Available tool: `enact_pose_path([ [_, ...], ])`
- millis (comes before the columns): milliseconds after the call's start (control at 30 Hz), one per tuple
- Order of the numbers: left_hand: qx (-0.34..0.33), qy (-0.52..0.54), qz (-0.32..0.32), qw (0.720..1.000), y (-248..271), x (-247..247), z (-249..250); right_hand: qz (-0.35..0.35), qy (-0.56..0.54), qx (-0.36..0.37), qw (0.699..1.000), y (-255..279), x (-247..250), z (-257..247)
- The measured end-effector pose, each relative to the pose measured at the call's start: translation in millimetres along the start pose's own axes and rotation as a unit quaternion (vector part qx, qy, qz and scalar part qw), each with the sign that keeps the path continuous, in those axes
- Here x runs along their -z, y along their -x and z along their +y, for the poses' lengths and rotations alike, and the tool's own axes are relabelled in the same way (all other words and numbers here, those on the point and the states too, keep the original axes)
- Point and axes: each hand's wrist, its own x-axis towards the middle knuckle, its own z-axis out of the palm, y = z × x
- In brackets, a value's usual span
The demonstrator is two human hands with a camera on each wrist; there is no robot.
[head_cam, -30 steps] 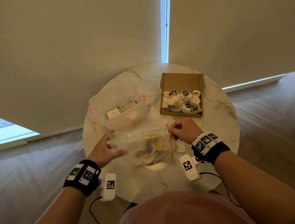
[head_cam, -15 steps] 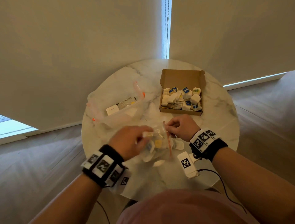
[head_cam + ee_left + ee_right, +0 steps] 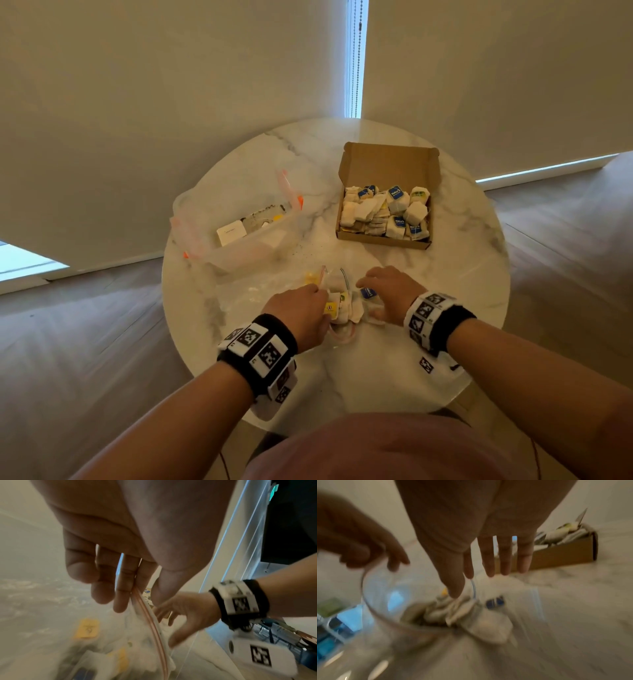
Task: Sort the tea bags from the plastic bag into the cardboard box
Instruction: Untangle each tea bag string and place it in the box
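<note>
A person sat at a round marble table (image 3: 462, 281), seen from above with both forearms reaching in. Near the front edge lay a clear plastic bag (image 3: 337, 308) with a reddish zip strip, bunched around a small heap of tea bags (image 3: 346, 305) with yellow, green and blue paper tags. The left hand (image 3: 301, 313) pinched the zip strip at the bag's mouth between its fingers (image 3: 120, 588) and thumb, holding that edge up. The right hand (image 3: 387, 291) lay flat-fingered at the opposite side of the mouth, its fingers (image 3: 505, 557) straight and spread, gripping nothing that could be made out; the wrist view there was badly blurred. On the far right of the table stood the open cardboard box (image 3: 390, 164), lid flap raised, already crowded with tea bags. On the far left lay a second clear bag (image 3: 239, 236) holding a few flat items. The tea bags looked very light, soft and easily crushed, with thin paper that would probably tear if tugged; pinching one gently by its body or tag seemed safest. The bag's film looked limp and slippery, so holding the stiffer zip strip likely gave the surest grip.
</note>
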Motion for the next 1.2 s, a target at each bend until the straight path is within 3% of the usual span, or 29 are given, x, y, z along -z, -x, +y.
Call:
enact_pose_path([
  [133,0.003,0.021,0.002,1.0,-3.7,0.7,1.6,-0.055,0.093,0.015,0.994,-10.8,-26.8,5.6],
  [333,-0.001,0.042,-0.001,0.999,-7.5,-3.2,0.8,-0.061,0.093,0.073,0.991,-23.0,-25.5,-10.2],
  [533,0.0,0.048,0.006,0.999,-10.8,-9.4,-0.8,-0.062,0.083,0.077,0.992,-29.5,-34.5,-9.8],
  [733,0.01,0.059,0.016,0.998,-14.1,-7.1,-3.1,-0.021,0.062,0.103,0.993,-39.8,-33.5,-11.3],
  [967,0.015,0.07,0.018,0.997,-14.2,-4.3,-4.2,-0.023,-0.048,0.017,0.998,-38.0,-10.6,-7.7],
  [1200,0.018,0.102,0.025,0.994,-11.7,-2.4,-7.2,0.072,-0.12,0.006,0.99,-0.7,22.6,2.9],
])
